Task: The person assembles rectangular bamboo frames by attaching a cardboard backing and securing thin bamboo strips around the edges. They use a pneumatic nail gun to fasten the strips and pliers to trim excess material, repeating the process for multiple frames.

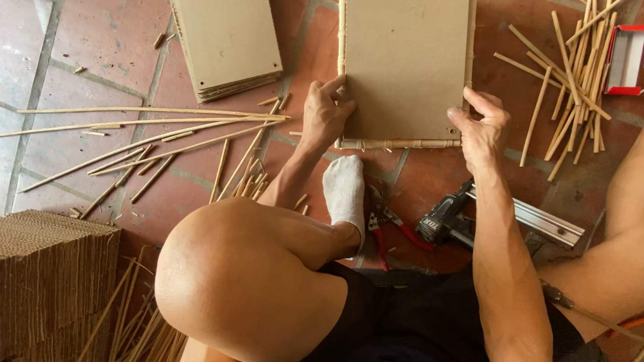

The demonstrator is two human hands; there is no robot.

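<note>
A tan rectangular board [406,53] lies on the red tiled floor, edged with thin bamboo strips; one bamboo strip [401,143] runs along its near edge. My left hand [325,115] presses the board's near left corner, fingers on the left strip. My right hand [482,131] grips the near right corner, thumb on the board. My bent left knee [236,279] and a foot in a white sock [345,193] sit just below the board.
A stack of similar boards [223,32] lies at upper left. Long bamboo sticks [141,131] are scattered left, short sticks [573,77] right. Red-handled pruners [385,228], a black nail gun [448,217], a red box [629,57] and a corrugated cardboard block [34,283] surround me.
</note>
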